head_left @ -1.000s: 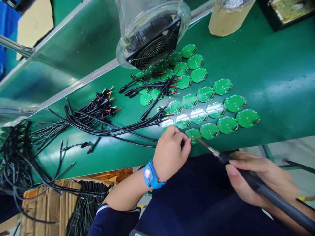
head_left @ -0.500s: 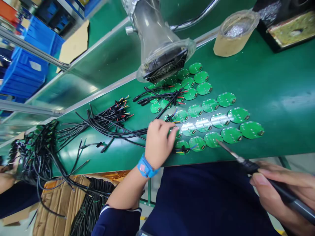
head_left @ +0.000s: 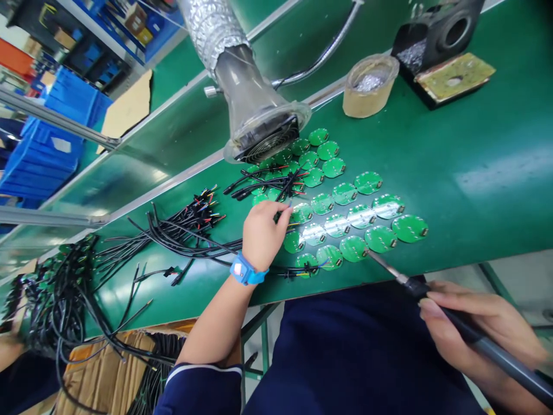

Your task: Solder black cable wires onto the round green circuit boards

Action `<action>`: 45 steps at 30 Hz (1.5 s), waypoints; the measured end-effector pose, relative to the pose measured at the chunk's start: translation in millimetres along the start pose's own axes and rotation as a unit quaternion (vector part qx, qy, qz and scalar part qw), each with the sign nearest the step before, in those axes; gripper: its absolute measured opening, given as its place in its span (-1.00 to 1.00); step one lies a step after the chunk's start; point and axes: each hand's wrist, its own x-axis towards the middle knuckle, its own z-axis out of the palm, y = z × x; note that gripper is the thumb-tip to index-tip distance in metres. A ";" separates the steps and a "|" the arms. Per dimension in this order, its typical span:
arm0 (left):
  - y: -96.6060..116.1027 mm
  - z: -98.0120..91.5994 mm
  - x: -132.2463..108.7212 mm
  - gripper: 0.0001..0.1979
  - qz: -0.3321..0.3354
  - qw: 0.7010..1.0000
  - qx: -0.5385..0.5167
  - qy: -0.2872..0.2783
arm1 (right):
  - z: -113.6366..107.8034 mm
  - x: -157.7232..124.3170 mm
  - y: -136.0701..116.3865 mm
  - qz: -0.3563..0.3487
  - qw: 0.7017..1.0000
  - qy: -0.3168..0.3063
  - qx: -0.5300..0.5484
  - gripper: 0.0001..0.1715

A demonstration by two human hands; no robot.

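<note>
My left hand [head_left: 264, 233], with a blue watch [head_left: 246, 270] at the wrist, is over the left end of the rows of round green circuit boards [head_left: 380, 238]. Its thumb and forefinger are pinched on what looks like a thin black cable; a wire end shows at the fingertips, but most of the grip is hidden. Black cables [head_left: 203, 251] run beneath the hand. My right hand [head_left: 492, 323] grips a soldering iron [head_left: 415, 287], its tip at the edge of a front-row board [head_left: 354, 249]. Another cable end with coloured wires [head_left: 309, 268] lies across the nearest boards.
A fume extractor nozzle [head_left: 263, 124] hangs above the back boards. Behind stand a tape roll [head_left: 367, 104] and an iron stand with a yellow sponge [head_left: 455, 78]. Bundled cables [head_left: 71, 288] lie left, near another person's hand [head_left: 8, 351]. A cardboard box [head_left: 103, 369] sits below the table.
My left hand has shifted slightly back across the boards, towards the cable ends. The soldering iron stays near the same front-row board. The whole view has swung a little, moving the boards leftward.
</note>
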 end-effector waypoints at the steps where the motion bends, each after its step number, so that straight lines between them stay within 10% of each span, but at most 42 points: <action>1: 4.5 -3.3 -3.4 -0.93 0.015 0.999 0.003 0.035 | -0.6 0.8 0.1 -0.006 1.000 0.007 0.012 -0.93; 5: 36.1 -13.7 -22.3 -0.90 0.077 0.992 -0.032 0.093 | -6.2 7.6 -0.7 -0.045 0.995 -0.021 0.088 -0.70; 12: 82.7 18.2 -53.9 -0.93 0.087 0.972 -0.145 -0.164 | -8.7 9.3 0.9 -0.098 0.990 -0.041 0.091 -0.68; 45: 83.2 27.6 -56.6 -0.91 0.065 0.974 -0.116 -0.182 | -2.6 9.9 -1.1 -0.061 0.992 -0.089 0.066 -0.81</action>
